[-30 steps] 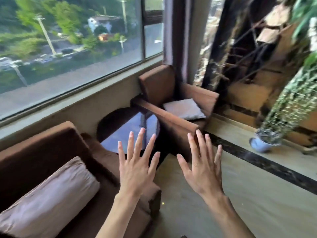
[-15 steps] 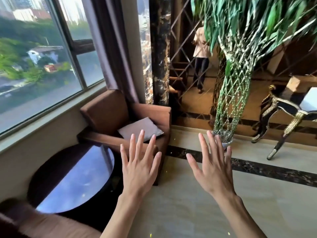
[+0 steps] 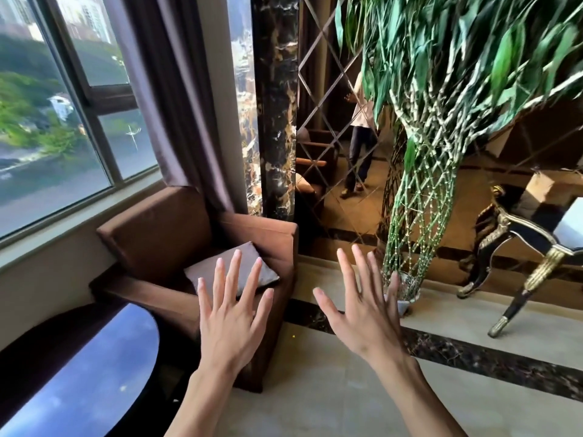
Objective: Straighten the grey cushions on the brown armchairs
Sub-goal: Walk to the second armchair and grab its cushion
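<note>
- Both hands, left [image 3: 232, 323] and right [image 3: 367, 313], are spread wide and empty, raised in the air short of the armchair [image 3: 176, 244].
- The cushion [image 3: 249, 263] lies flat and skewed on the seat, a corner toward the front edge.
- Best reach in with both hands, take opposite edges, and stand it squarely against the backrest.
- Mind the glossy table [image 3: 79, 380] at the left.

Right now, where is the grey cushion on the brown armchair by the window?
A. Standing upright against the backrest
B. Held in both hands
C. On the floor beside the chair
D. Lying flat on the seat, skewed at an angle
D: the grey cushion lies flat on the seat of the brown armchair, one corner pointing toward the back, while the left hand and right hand are spread open and empty.
</note>
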Available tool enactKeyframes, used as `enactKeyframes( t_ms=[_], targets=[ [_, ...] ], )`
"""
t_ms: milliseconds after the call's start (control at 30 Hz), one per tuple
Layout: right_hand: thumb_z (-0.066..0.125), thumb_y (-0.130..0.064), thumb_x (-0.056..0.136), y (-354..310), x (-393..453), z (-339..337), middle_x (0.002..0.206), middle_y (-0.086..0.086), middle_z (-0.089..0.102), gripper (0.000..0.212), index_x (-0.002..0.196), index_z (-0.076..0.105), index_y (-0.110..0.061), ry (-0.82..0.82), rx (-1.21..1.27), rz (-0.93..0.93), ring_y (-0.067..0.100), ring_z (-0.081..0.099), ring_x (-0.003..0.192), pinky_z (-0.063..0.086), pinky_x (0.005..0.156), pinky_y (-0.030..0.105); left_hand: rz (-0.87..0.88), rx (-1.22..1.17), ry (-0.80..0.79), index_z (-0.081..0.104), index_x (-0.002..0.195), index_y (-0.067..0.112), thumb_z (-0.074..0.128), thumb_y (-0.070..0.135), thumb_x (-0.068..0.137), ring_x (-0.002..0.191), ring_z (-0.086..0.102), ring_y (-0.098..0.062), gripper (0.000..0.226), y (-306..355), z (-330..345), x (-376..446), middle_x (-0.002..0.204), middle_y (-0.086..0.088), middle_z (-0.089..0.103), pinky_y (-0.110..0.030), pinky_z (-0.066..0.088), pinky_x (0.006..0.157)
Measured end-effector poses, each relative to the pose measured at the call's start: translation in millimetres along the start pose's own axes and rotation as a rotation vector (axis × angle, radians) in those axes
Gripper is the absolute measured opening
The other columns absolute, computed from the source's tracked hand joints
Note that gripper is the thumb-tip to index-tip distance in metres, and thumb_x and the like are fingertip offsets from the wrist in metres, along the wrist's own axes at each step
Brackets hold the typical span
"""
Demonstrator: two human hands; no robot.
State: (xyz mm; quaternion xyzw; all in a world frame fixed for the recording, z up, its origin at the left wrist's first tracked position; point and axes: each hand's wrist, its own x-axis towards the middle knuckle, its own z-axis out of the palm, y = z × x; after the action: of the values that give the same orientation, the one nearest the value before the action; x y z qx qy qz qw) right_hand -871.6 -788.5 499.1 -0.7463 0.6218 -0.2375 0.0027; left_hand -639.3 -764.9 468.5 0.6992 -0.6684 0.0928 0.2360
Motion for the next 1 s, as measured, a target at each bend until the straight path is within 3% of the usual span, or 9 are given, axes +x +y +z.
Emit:
enactKeyframes(
  t_ms=[267,500,667,800,1000],
  targets=[
    [0.019,-0.082,0.088,29.3,164.1,64.9,0.167,-0.011,-0.024,0.085,0.156,-0.013,-0.042,-0.084,0.007,-0.043,0.011,-0.029,0.151,-0.011,0.122,0.059,-0.032,-0.05,0.046,0.033,0.155,0.034,0.023,0.058,0.101,0.155,0.015,-0.027,0.06,-11.1,86.9,145.9,0.168,-0.002,0.019,-0.059,0.017,0.121],
    [0.017,-0.085,0.085,46.4,293.7,109.5,0.166,-0.011,-0.027,0.088,0.154,-0.018,-0.043,-0.161,0.036,-0.047,0.013,-0.029,0.151,-0.01,0.122,0.06,-0.095,-0.064,-0.044,0.017,0.158,0.037,0.014,0.07,0.098,0.156,0.005,-0.023,0.069,-30.5,153.3,257.0,0.17,0.003,0.009,-0.058,0.015,0.122],
    [0.014,-0.086,0.083,59.9,375.4,150.3,0.168,-0.011,-0.018,0.088,0.156,-0.011,-0.043,-0.208,0.06,-0.07,0.014,-0.02,0.154,-0.006,0.123,0.059,-0.153,-0.091,-0.091,-0.018,0.15,0.053,0.005,0.08,0.09,0.155,-0.012,-0.017,0.07,-51.9,202.3,317.0,0.167,0.012,-0.013,-0.054,0.006,0.125],
    [0.013,-0.087,0.081,68.4,443.6,186.8,0.169,-0.013,-0.009,0.091,0.157,-0.008,-0.042,-0.274,0.093,-0.104,0.013,-0.011,0.156,0.001,0.125,0.055,-0.242,-0.092,-0.105,-0.019,0.148,0.056,0.001,0.082,0.087,0.155,-0.01,-0.016,0.069,-65.4,241.8,366.4,0.167,0.012,-0.013,-0.051,0.006,0.124],
    [0.02,-0.087,0.081,79.3,565.3,244.8,0.169,-0.012,0.005,0.091,0.158,0.001,-0.041,-0.414,0.185,-0.176,0.012,0.0,0.156,0.005,0.125,0.054,-0.417,-0.109,-0.116,-0.011,0.15,0.048,-0.01,0.09,0.073,0.149,-0.024,-0.005,0.088,-77.2,291.6,451.2,0.16,0.022,-0.022,-0.037,-0.013,0.119]
  ],
)
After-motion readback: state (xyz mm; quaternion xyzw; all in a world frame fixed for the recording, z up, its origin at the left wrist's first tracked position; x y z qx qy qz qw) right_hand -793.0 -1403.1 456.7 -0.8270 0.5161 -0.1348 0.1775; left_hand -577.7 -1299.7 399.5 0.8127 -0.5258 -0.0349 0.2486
